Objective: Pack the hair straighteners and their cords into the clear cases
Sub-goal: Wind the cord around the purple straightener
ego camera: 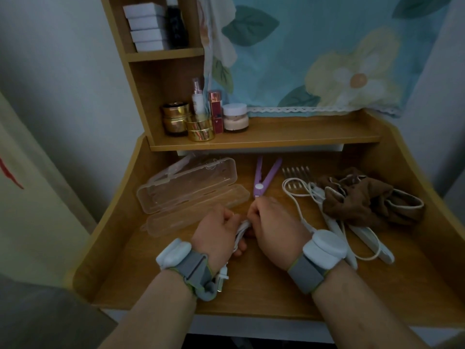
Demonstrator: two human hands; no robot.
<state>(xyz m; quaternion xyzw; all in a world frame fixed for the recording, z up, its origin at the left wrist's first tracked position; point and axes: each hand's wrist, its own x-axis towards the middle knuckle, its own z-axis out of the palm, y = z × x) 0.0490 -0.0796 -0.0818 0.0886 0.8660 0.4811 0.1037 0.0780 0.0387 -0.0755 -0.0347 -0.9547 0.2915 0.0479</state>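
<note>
Two clear cases [187, 190] lie open at the left of the wooden counter [276, 285], lids spread. At center, the left hand [216, 233] and right hand [270, 222] both curl around a bundled white cord [242, 229], its plug [221, 278] showing by the left wrist. Just behind them lies a purple hair straightener [263, 178], arms apart. To the right, a white hair straightener [367, 241] with looped cable rests beside a brown cloth [364, 200].
</note>
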